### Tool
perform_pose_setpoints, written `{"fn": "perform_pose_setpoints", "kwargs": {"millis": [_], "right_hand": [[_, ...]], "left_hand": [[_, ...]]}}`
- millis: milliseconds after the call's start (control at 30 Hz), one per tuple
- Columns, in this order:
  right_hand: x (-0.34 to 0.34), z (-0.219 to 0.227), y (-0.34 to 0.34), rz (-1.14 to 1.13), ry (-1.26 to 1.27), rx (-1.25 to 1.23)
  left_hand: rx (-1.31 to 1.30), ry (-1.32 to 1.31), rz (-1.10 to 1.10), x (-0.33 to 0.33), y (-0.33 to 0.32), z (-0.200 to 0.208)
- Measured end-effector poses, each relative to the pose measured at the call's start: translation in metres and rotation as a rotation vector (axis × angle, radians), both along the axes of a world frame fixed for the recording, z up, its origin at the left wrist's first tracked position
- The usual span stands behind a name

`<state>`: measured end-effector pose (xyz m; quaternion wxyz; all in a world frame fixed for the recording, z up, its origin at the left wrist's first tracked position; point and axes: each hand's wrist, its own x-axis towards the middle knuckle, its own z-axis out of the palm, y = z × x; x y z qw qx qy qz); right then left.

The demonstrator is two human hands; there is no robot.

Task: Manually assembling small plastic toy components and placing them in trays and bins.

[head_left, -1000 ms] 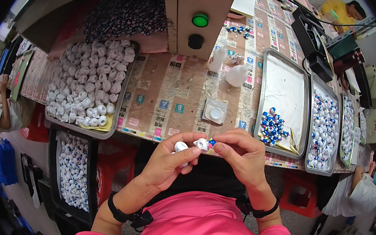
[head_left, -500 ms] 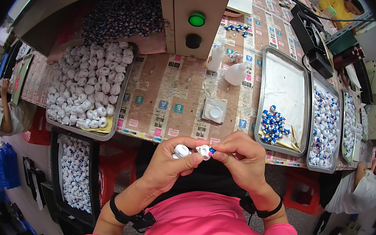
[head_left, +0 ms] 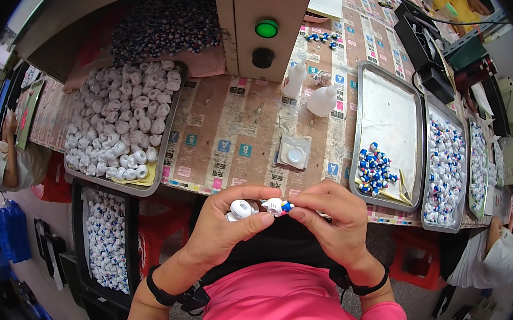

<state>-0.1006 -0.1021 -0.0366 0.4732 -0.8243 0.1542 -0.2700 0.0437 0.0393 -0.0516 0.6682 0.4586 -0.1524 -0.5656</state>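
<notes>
Pinched between both hands past the bench's near edge, the white cap meets a blue-tipped piece; left hand palms a spare cap, which could slip as right hand presses.

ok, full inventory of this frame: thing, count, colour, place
white ring parts: heaped, too many to count, white, metal tray at table's left
small bicolour parts: a cluster, blue and white with some red, near end of right tray
filled trays: at least two, white-and-blue pieces, far right
lower tray: one, white-and-blue pieces, below table edge at left
squeeze bottles: two, translucent white, table centre
square dish: one, clear white, table centre
signal lamps: red, green, dark, on post
left hand: holds white ring
right hand: pinches white piece with blue tip
</notes>
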Motion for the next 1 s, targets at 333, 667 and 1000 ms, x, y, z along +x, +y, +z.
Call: {"fn": "perform_pose_setpoints", "kwargs": {"millis": [333,667,1000], "right_hand": [[-0.001,-0.008,0.007,0.023,-0.060,0.274],[-0.010,0.004,0.000,0.032,0.001,0.248],[-0.085,0.003,-0.038,-0.466,0.017,-0.052]], "left_hand": [[-0.062,-0.125,0.063,-0.007,-0.003,-0.003],[0.019,0.061,0.011,-0.014,-0.005,-0.003],[0.024,0.298,0.067,-0.017,-0.002,-0.024]]}}
